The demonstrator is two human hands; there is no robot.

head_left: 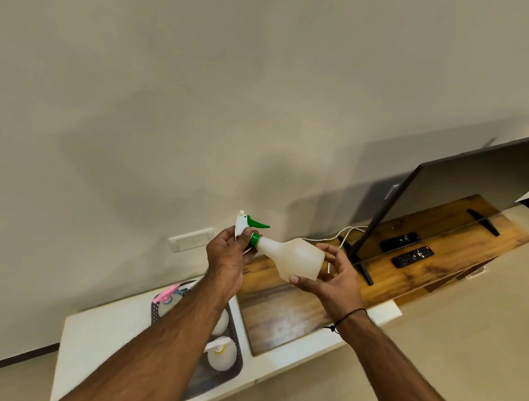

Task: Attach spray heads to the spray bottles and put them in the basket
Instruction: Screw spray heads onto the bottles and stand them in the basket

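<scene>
Head view: television (462, 193) is cut off at the right edge; wooden shelf (408, 261) is partly covered by both arms. Grey basket (237, 325) is largely hidden behind the left forearm; bottles inside are seen only in part, one with a pink head (166, 293), another with a yellow cap (219, 349). Frosted spray bottle (293, 258) is held tilted above the shelf, between the hands. Its base is cradled by the right hand (329, 281), fingers loosely curled. The white-and-green spray head (249, 227) is gripped by the left hand (227, 254) at the neck.
</scene>
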